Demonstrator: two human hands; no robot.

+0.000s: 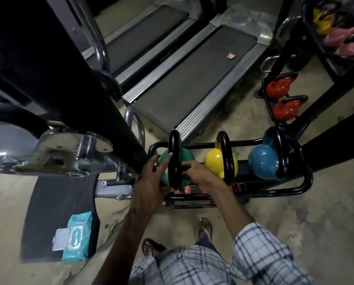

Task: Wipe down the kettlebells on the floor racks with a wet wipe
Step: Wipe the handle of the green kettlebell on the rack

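Green kettlebell [186, 159]: leftmost on floor rack [307, 177], handle loop running away from the person, between both hands. Left hand [151, 179]: fingers straight against its left side. Right hand [194, 169]: nearer, curled round handle.

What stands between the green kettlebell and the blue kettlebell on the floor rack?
The yellow kettlebell stands there, between the green kettlebell and the blue kettlebell. The head view shows this.
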